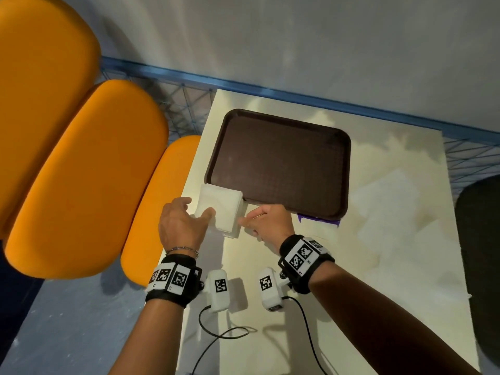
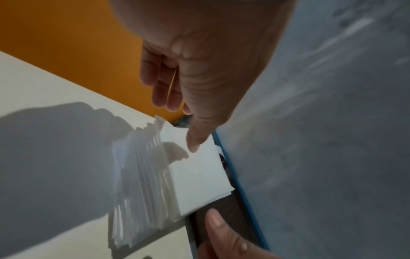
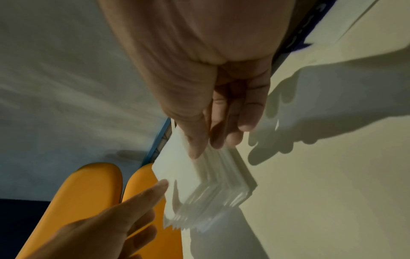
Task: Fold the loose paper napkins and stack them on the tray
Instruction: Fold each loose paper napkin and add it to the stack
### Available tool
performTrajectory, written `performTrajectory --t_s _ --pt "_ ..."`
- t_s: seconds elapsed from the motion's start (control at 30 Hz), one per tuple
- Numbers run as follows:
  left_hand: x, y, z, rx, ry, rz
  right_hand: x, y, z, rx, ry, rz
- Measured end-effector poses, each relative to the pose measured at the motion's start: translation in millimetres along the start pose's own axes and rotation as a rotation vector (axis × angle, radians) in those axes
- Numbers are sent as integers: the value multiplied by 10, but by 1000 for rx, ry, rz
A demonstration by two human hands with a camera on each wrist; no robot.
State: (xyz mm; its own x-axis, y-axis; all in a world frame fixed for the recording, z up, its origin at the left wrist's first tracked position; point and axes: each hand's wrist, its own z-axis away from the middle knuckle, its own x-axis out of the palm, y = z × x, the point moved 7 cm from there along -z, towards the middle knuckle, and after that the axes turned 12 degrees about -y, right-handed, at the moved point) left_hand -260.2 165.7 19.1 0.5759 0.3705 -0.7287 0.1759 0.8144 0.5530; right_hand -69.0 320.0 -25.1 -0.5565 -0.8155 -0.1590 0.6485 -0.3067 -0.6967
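Head view, napkins: a thick square stack of white paper napkins (image 1: 220, 209) sits on the pale matte table (image 1: 392, 239), its far edge just touching or overlapping the near left corner of the tray (image 1: 281, 161).
Head view, tray: dark brown, rectangular with rounded corners, raised rim and a fine grid texture; nothing lies on it.
Head view, left hand: the left hand (image 1: 181, 223) is at the stack's left side, thumb laid on the top sheet, fingers loosely spread.
Head view, right hand: the right hand (image 1: 266, 220) is at the stack's right edge, thumb and forefinger brought together on the top layers.
Head view, surroundings: smooth orange padded seats (image 1: 81, 180) left of the table; purple tape (image 1: 319, 220) under the tray's near edge; each wrist carries a black band with printed square markers.

Left wrist view, left hand: the left hand (image 2: 199, 78) reaches down, thumb tip pressing the smooth top napkin; fingers hang relaxed, holding nothing.
Left wrist view, napkins: the stack (image 2: 155, 175) shows many thin ragged layers along its side.

Right wrist view, right hand: the right hand (image 3: 210, 108) pinches the stack's upper edge layers between thumb and fingers.
Right wrist view, napkins: the stack (image 3: 184, 175) has a flat top and fanned, slightly uneven corners.
Right wrist view, left hand: the left hand (image 3: 106, 227) has one straight finger touching the stack's near corner.
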Motion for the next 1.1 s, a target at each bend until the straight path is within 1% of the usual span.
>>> performTrajectory --t_s 0.07,0.13,0.17,0.2,0.27,0.33,0.4,0.43,0.5,0.57,0.63,0.7,0.8,0.93,1.1 --pt "-24 82 121 62 27 4 -199 135 109 6 31 -14" --pt "5 236 307 174 40 33 -510 390 286 17 84 10" --pt "69 336 425 236 16 45 -693 552 422 25 106 54" --pt "170 435 549 291 -32 48 -883 723 580 30 135 109" --pt "491 612 803 375 -186 31 -1284 1089 963 39 206 216" --pt "922 735 1063 414 -370 9 -1672 1487 1333 68 271 345" --pt "1419 822 1338 444 -533 -81 -2009 1874 1624 156 329 503" --pt "1672 856 1482 448 -601 -135 -2161 2060 1745 213 361 569" --pt "2142 920 1755 426 -714 -197 -2397 2362 1922 293 407 622" --pt "2554 1021 1989 414 -781 -212 -2538 2562 2012 304 402 653" --pt "2895 1157 2178 407 -813 -221 -2583 2682 2022 284 360 684" --pt "3173 1287 2315 373 -827 -218 -2588 2734 2002 228 357 705" --pt "3463 1449 2435 281 -786 -197 -2573 2762 1971 144 360 647" --pt "3681 1583 2561 223 -707 -216 -2640 2819 1949 117 396 369" --pt "3718 1478 2575 100 -616 -161 -2785 2842 1889 96 439 -59"
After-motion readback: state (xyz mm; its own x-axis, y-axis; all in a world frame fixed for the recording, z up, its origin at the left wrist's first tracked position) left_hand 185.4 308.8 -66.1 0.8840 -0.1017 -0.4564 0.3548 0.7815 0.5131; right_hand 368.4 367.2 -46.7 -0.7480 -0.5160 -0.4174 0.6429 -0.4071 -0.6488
